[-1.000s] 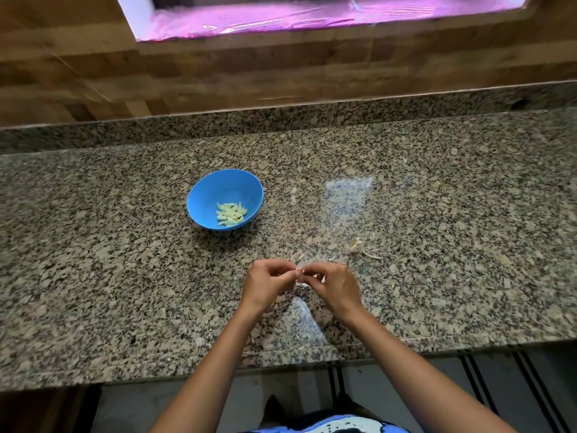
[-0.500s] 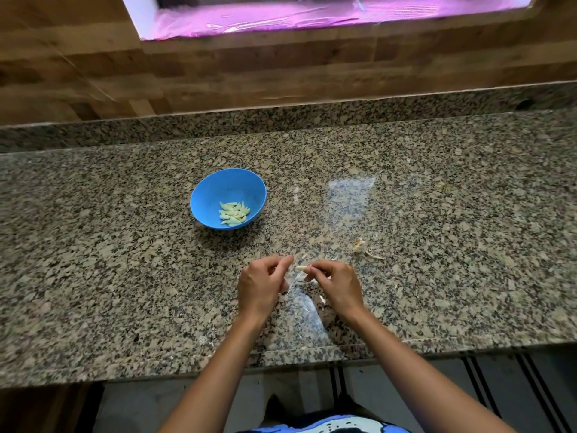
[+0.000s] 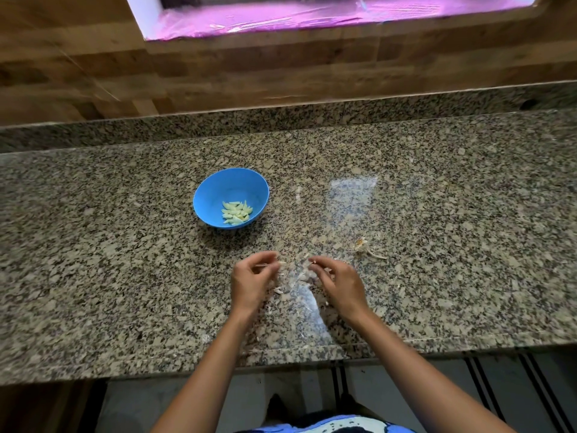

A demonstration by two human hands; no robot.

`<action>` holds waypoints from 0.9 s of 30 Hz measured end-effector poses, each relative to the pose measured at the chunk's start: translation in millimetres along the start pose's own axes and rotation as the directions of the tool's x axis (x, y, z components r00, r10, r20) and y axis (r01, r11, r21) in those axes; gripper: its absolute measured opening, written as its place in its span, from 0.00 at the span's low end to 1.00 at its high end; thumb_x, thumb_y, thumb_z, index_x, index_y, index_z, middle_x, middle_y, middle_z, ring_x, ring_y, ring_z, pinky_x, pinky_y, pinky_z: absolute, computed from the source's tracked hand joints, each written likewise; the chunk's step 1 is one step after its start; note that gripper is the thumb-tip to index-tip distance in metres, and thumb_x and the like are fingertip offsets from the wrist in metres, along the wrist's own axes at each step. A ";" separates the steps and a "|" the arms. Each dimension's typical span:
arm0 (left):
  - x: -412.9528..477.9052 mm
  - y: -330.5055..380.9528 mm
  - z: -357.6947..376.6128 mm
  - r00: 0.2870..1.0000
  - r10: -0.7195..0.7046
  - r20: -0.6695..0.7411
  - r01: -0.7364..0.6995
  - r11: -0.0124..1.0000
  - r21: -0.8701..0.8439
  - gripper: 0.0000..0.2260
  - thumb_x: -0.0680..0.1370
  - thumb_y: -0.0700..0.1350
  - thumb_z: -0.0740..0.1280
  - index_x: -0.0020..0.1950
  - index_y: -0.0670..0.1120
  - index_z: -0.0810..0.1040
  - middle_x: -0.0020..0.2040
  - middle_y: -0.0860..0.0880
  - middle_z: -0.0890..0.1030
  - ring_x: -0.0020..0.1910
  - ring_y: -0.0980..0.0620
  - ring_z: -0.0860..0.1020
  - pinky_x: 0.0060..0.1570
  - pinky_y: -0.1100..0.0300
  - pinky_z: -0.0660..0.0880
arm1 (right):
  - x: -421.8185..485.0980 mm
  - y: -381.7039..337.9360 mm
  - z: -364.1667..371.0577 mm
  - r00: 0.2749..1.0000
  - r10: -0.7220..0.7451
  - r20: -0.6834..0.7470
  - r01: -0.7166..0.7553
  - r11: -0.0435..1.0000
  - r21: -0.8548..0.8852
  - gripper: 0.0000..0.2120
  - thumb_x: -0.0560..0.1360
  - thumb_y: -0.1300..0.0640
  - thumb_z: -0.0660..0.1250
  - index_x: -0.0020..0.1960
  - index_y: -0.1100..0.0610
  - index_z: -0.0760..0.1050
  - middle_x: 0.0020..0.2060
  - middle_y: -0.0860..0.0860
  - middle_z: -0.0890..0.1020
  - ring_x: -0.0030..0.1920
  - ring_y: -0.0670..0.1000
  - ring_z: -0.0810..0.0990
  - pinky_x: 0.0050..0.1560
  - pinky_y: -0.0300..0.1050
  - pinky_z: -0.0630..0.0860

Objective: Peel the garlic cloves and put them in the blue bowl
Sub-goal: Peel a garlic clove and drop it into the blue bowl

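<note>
Peeling garlic over a granite counter [image 3: 125, 276], both hands low in the middle of the frame.

The right hand [image 3: 340, 285] pinches a small pale garlic clove [image 3: 313, 261] at its curled fingertips, just right of centre; the left hand [image 3: 253, 281], a short gap away on its left, has its fingers curled in with a thin pale sliver showing at the tips, though motion blur makes it impossible to tell whether that hand truly grips it; loose papery garlic skins [image 3: 299, 276] lie on the counter between and beneath the hands; the blue bowl [image 3: 215, 195] sits above and left of the hands, apart from them, with a heap of peeled cloves [image 3: 236, 211] in its bottom; a dried garlic stem piece [image 3: 365, 247] lies to the upper right of the right hand.
</note>
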State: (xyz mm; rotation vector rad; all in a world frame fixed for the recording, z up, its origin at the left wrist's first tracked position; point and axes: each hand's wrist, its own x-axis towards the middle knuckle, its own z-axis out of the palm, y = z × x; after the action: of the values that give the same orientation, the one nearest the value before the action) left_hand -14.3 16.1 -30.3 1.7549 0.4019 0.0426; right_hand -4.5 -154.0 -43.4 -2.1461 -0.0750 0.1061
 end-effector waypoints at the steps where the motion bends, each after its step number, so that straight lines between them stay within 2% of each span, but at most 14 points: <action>1: 4.1 -4.0 -8.8 0.997 0.010 -0.076 -0.006 0.999 0.052 0.11 0.73 0.38 0.71 0.54 0.46 0.80 0.46 0.52 0.83 0.40 0.57 0.82 0.39 0.65 0.79 | -1.0 2.1 -2.0 0.998 -0.025 -0.063 0.023 0.999 -0.028 0.12 0.76 0.56 0.65 0.59 0.53 0.77 0.53 0.50 0.82 0.36 0.40 0.77 0.40 0.37 0.77; 3: 9.2 -15.6 -28.0 0.977 0.045 -0.210 0.000 0.977 0.211 0.12 0.74 0.39 0.70 0.56 0.45 0.80 0.47 0.51 0.83 0.38 0.57 0.80 0.32 0.69 0.76 | -4.0 7.2 -5.7 0.985 -0.067 -0.157 0.054 0.995 -0.082 0.13 0.76 0.57 0.65 0.60 0.52 0.76 0.54 0.50 0.81 0.38 0.37 0.75 0.38 0.31 0.72; 5: 11.2 -31.0 -43.4 0.961 0.070 -0.268 0.030 0.937 0.349 0.12 0.75 0.40 0.69 0.58 0.45 0.79 0.49 0.48 0.83 0.36 0.57 0.78 0.27 0.71 0.72 | -7.2 14.3 -6.5 0.980 -0.061 -0.188 0.036 0.990 -0.135 0.15 0.76 0.57 0.65 0.62 0.50 0.75 0.58 0.49 0.79 0.53 0.41 0.76 0.50 0.33 0.72; 7: 8.9 -42.0 -48.8 0.953 0.130 -0.273 0.008 0.891 0.453 0.12 0.75 0.41 0.68 0.59 0.46 0.79 0.54 0.46 0.81 0.43 0.54 0.77 0.35 0.66 0.74 | -9.6 21.5 -4.1 0.989 -0.051 -0.141 0.020 0.976 -0.216 0.18 0.77 0.54 0.63 0.67 0.48 0.69 0.66 0.48 0.72 0.67 0.46 0.69 0.66 0.40 0.65; 9: 0.7 -46.6 -42.8 0.928 0.265 -0.261 -0.089 0.839 0.536 0.15 0.78 0.44 0.66 0.64 0.48 0.75 0.63 0.48 0.76 0.57 0.54 0.72 0.52 0.58 0.73 | -10.6 26.4 -2.3 0.998 -0.067 0.002 0.064 0.935 -0.348 0.23 0.79 0.49 0.56 0.72 0.44 0.55 0.73 0.46 0.56 0.74 0.46 0.53 0.74 0.45 0.47; 11: -15.9 -48.9 -25.2 0.939 0.314 -0.140 -0.179 0.793 0.583 0.20 0.81 0.50 0.58 0.73 0.50 0.65 0.73 0.50 0.63 0.70 0.54 0.63 0.65 0.54 0.66 | -10.7 33.0 -1.3 0.983 -0.065 0.174 0.145 0.856 -0.496 0.26 0.77 0.42 0.43 0.73 0.43 0.41 0.74 0.45 0.39 0.73 0.43 0.36 0.73 0.48 0.34; 12: -25.9 -51.4 -15.2 0.955 0.297 -0.015 -0.221 0.741 0.634 0.24 0.81 0.54 0.53 0.77 0.52 0.55 0.77 0.51 0.53 0.75 0.55 0.53 0.70 0.55 0.58 | -11.0 35.5 -1.6 0.969 -0.068 0.238 0.190 0.820 -0.540 0.28 0.76 0.39 0.38 0.73 0.43 0.36 0.73 0.45 0.34 0.71 0.42 0.30 0.72 0.48 0.31; 14: -39.6 -62.9 0.3 0.958 0.217 0.188 -0.284 0.624 0.728 0.30 0.80 0.60 0.43 0.76 0.50 0.36 0.76 0.51 0.33 0.75 0.56 0.36 0.74 0.57 0.40 | -12.1 43.4 -1.4 0.954 -0.061 0.294 0.233 0.767 -0.597 0.31 0.73 0.35 0.32 0.73 0.44 0.34 0.73 0.46 0.32 0.69 0.41 0.27 0.70 0.47 0.28; 16: -36.3 -65.7 8.7 0.964 0.133 0.230 -0.264 0.575 0.775 0.32 0.78 0.63 0.39 0.74 0.49 0.28 0.74 0.50 0.28 0.73 0.55 0.30 0.73 0.56 0.34 | -15.5 53.3 -0.4 0.963 -0.076 0.259 0.239 0.690 -0.683 0.31 0.76 0.36 0.34 0.76 0.47 0.40 0.75 0.49 0.39 0.72 0.44 0.33 0.71 0.49 0.33; 18: -21.8 -59.7 19.0 0.970 0.095 0.224 -0.238 0.557 0.796 0.34 0.76 0.65 0.37 0.74 0.47 0.28 0.74 0.47 0.29 0.73 0.53 0.30 0.72 0.57 0.32 | -19.8 59.5 -6.2 0.983 -0.054 0.176 0.164 0.684 -0.710 0.31 0.78 0.36 0.36 0.76 0.50 0.46 0.76 0.51 0.48 0.74 0.47 0.40 0.71 0.51 0.41; 21: 4.2 -47.6 40.6 0.953 0.112 0.283 -0.299 0.524 0.798 0.34 0.76 0.65 0.34 0.74 0.45 0.30 0.75 0.47 0.31 0.74 0.53 0.32 0.71 0.58 0.32 | -25.1 68.1 -19.7 0.987 0.026 0.158 0.090 0.724 -0.683 0.36 0.68 0.31 0.23 0.73 0.46 0.31 0.73 0.46 0.32 0.72 0.45 0.29 0.71 0.50 0.31; 23: 21.1 -38.4 56.1 0.916 0.114 0.385 -0.386 0.517 0.764 0.31 0.77 0.63 0.35 0.75 0.47 0.34 0.76 0.49 0.35 0.75 0.54 0.35 0.71 0.59 0.32 | -25.8 69.7 -31.3 0.991 0.059 0.121 0.041 0.720 -0.693 0.38 0.64 0.30 0.19 0.71 0.45 0.27 0.70 0.44 0.28 0.71 0.46 0.27 0.70 0.48 0.28; 25: 32.0 -27.0 69.7 0.845 0.121 0.522 -0.512 0.470 0.719 0.27 0.80 0.60 0.38 0.76 0.51 0.42 0.76 0.53 0.41 0.75 0.56 0.39 0.70 0.61 0.32 | -26.6 73.5 -40.9 0.994 0.077 0.083 0.001 0.729 -0.685 0.38 0.66 0.30 0.21 0.72 0.45 0.29 0.71 0.44 0.30 0.71 0.45 0.28 0.68 0.45 0.25; 27: 35.9 -18.2 73.3 0.764 0.135 0.631 -0.581 0.570 0.582 0.25 0.81 0.60 0.42 0.76 0.53 0.52 0.75 0.58 0.49 0.76 0.57 0.46 0.71 0.61 0.37 | -28.4 77.0 -47.9 0.998 0.043 0.054 0.001 0.778 -0.628 0.35 0.71 0.32 0.29 0.74 0.45 0.36 0.73 0.44 0.36 0.73 0.44 0.33 0.67 0.43 0.24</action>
State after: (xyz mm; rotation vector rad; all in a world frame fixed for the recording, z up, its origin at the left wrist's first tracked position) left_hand 33.0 -39.5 -71.1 2.5634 -0.4745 -0.3562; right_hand -26.8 -238.6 -80.6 -2.8220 -0.1409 0.1851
